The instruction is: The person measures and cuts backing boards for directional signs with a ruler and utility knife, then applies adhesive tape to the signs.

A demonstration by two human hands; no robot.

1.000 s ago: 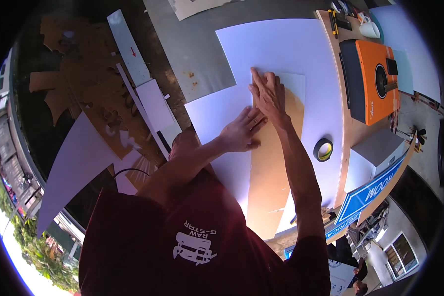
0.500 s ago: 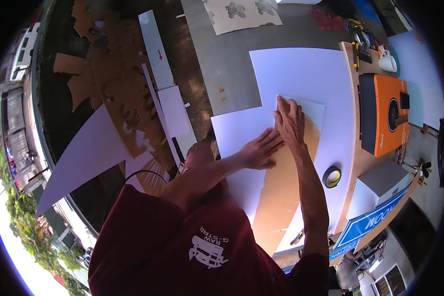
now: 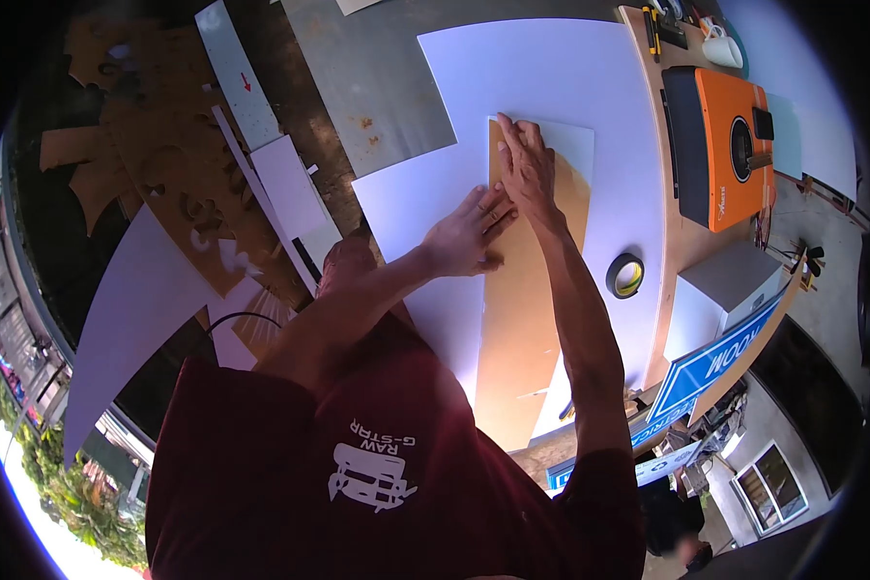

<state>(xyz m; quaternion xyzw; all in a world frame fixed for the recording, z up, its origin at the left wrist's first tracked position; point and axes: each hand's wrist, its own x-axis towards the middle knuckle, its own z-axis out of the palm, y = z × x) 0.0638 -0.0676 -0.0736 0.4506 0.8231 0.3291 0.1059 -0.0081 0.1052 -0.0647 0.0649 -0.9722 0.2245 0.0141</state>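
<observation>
My right hand (image 3: 527,174) presses its extended fingers onto the far left corner of a long brown-faced panel (image 3: 522,319). Just below and to the left, my left hand (image 3: 466,232) lies with fingers stretched out, on the panel's left edge and the white sheet beside it. Neither hand grips anything that I can see. Pale, shiny patches show at the panel's far right corner. Under the panel spreads a large white sheet (image 3: 551,68). A roll of black tape (image 3: 625,276) rests on that sheet, right of my right forearm.
An orange-and-black machine (image 3: 730,145) stands to the right, with a white mug (image 3: 722,48) beyond it. A blue sign (image 3: 715,362) leans at the lower right. Brown cut-out sheets (image 3: 164,145) and white offcuts (image 3: 295,198) lie left. Another person (image 3: 672,517) shows at the lower right.
The view has shifted, so the table and panel appear higher and further left. Both hands stay at the panel's far left corner, with little visible movement against it.
</observation>
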